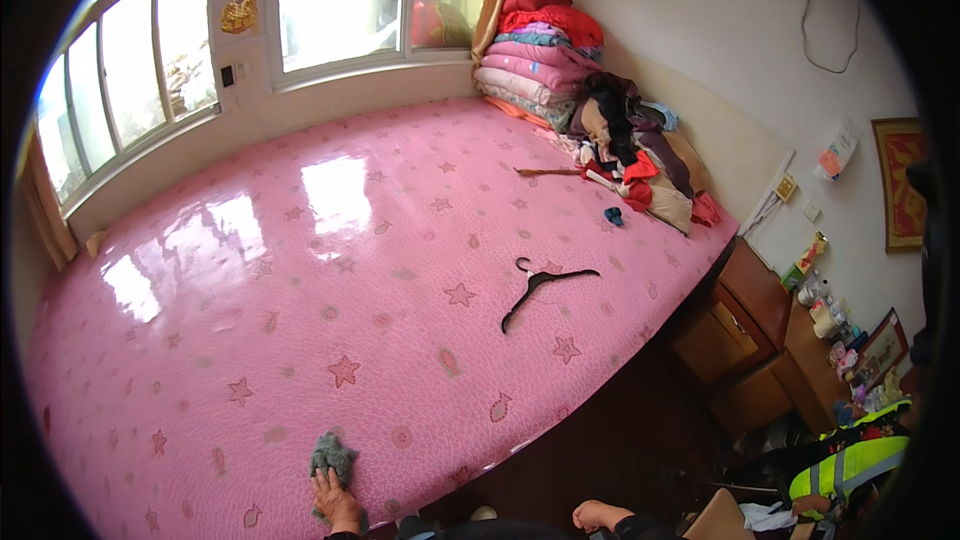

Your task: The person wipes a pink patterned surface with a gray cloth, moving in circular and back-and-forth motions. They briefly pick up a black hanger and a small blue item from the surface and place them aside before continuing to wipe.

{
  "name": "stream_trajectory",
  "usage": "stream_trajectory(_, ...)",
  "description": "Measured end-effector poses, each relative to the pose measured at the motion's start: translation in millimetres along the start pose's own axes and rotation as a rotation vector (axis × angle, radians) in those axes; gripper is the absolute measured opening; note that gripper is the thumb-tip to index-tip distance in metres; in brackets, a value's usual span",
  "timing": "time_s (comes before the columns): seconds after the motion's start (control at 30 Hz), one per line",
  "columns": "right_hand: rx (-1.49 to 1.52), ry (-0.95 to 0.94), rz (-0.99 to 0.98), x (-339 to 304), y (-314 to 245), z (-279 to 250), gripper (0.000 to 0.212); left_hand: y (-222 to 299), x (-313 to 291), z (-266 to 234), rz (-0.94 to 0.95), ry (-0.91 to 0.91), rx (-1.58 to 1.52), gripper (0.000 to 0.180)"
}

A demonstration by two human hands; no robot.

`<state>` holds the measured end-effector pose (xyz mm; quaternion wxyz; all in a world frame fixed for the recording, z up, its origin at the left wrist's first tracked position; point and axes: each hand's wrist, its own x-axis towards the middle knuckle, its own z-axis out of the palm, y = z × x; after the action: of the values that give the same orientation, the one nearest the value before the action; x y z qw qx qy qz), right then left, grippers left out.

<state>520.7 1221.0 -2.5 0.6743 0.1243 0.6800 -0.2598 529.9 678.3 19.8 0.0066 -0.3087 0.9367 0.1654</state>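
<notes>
My left hand (338,506) presses down on a crumpled grey cloth (332,457) at the near edge of a wide pink bed surface (330,330). The cloth bunches beyond the fingertips and shows a little beside the wrist. Off the bed's edge, over the dark floor, my right hand (594,515) hangs with its fingers curled in, and nothing shows in it. The pink cover is shiny, patterned with starfish and fish. A black clothes hanger (541,281) lies on it, right of the middle.
Folded quilts (535,65) are stacked in the far corner, beside a heap of clothes (640,155). A small dark blue item (613,216) lies near the heap. Wooden cabinets (725,340) stand on the right, and a yellow reflective vest (850,467) lies at lower right.
</notes>
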Motion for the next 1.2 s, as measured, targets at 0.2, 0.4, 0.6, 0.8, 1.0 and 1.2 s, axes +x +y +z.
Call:
stream_trajectory(0.2, -0.145, 0.205, -0.102, 10, 20, -11, 0.012, 8, -2, -14, -0.081, -0.155, -0.018, 0.069)
stream_trajectory(0.4, -0.312, 0.373, -0.207, -39, 7, -11, 0.023, 14, -16, -11, -0.108, -0.185, -0.066, 0.071)
stream_trajectory(0.6, -0.205, 0.401, -0.181, -38, -6, -12, 0.016, 15, -26, -17, -0.096, -0.245, -0.092, 0.069)
stream_trajectory(0.8, -0.112, 0.373, -0.131, -18, -2, 1, 0.01, -5, -16, -6, 0.009, -0.21, -0.077, 0.063)
stream_trajectory(1.0, -0.008, 0.291, -0.022, 22, -10, 31, 0.008, -31, -6, -15, 0.205, -0.302, -0.009, 0.067)
stream_trajectory(1.2, -0.096, 0.282, -0.108, 0, -67, 47, 0.009, -65, 13, -15, 0.477, -0.328, 0.001, 0.07)
